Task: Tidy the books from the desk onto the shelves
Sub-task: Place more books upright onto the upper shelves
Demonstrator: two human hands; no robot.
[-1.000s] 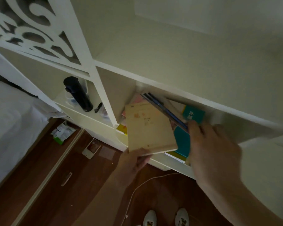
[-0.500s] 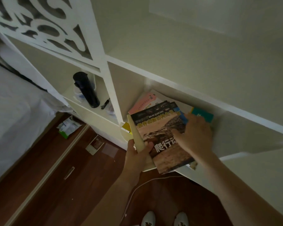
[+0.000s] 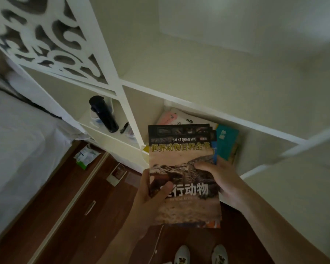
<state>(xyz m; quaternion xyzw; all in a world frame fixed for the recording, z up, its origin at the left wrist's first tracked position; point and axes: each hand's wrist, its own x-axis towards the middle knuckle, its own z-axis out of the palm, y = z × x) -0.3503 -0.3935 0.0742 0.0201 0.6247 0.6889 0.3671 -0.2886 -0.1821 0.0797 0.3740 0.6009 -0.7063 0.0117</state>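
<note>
A stack of thin books topped by a brown animal encyclopedia is held flat in front of the shelf opening. My left hand grips its lower left edge, thumb across the cover. My right hand grips the right edge, fingers curled onto the cover. Behind the stack, inside the white shelf compartment, lie a teal book, a pink book and a white one, partly hidden.
A black flask and a pen stand in the left compartment. A white carved panel rises above it. A bed lies at the left. Papers, a cable and my shoes are on the wooden floor.
The stack has come out of the shelf toward me and turned upright to my view. My left hand now holds this stack; the tan book it held earlier is out of sight.
</note>
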